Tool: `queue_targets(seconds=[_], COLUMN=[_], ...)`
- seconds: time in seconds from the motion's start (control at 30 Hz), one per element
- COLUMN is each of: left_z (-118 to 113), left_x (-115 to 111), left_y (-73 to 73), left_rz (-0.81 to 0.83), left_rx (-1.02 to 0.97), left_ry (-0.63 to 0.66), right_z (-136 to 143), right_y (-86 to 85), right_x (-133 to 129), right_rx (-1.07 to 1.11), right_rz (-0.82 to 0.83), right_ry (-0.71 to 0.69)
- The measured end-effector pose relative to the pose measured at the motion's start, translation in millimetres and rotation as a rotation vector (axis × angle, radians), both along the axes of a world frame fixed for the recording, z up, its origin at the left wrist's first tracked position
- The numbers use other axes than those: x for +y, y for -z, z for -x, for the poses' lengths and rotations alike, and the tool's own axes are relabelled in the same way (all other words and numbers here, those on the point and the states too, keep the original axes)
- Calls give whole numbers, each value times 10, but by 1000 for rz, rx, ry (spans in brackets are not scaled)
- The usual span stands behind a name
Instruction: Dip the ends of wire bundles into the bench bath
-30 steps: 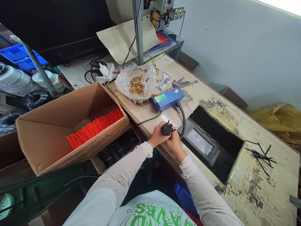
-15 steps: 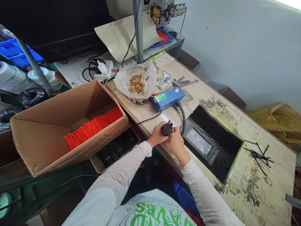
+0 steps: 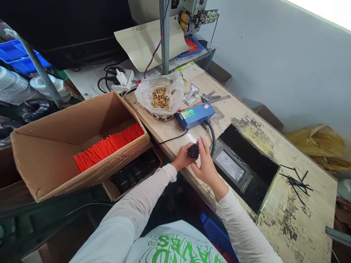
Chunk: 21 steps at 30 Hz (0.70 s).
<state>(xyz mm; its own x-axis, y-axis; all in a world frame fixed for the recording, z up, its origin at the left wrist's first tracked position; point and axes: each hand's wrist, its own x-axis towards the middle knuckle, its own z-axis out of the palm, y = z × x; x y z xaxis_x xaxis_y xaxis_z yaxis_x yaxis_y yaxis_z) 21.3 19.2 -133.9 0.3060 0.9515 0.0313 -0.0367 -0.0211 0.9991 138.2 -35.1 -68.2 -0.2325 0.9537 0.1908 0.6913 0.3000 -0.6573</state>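
Note:
My left hand (image 3: 182,157) is closed around a bundle of thin black wires (image 3: 193,151), whose cut ends face up toward me. Beside the bundle, my right hand (image 3: 205,162) has its fingers stretched out, the fingertips at the bundle's right edge; whether they touch it I cannot tell. Both hands are over the near edge of the wooden bench (image 3: 170,146). Just to their right is a grey-framed plate (image 3: 231,165) in the dark bench cutout. Behind them lies a blue box-shaped device (image 3: 195,115) with a black hose.
A cardboard box (image 3: 38,153) with red wires (image 3: 109,146) stands at left, with a smaller box of black bundles (image 3: 134,171) beside it. A plastic bag (image 3: 142,91) holds small gold metal pieces. Loose black pieces (image 3: 297,184) lie on the bench at right.
My right hand's fingers have gone from gripping at the bundle to stretched out beside it. The protruding ends now look more even. The view has shifted slightly.

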Motion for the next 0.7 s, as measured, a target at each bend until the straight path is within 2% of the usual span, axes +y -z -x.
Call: queue_targets(seconds=[0.2,0.37,0.7], left_z=[21,11,-2], left_x=[-8,-16,-23], left_y=[15,36,72], left_rz=[-48,-63,-77], left_rx=[-3,-22,-62], left_ry=[1,19,-29], right_z=[21,7,-12], right_y=[-8,-29,-45], right_x=[9,-11,6], right_rx=[-127,-145,-195], right_rz=[-48,-38,-90], right_ry=[-65,-52,-112])
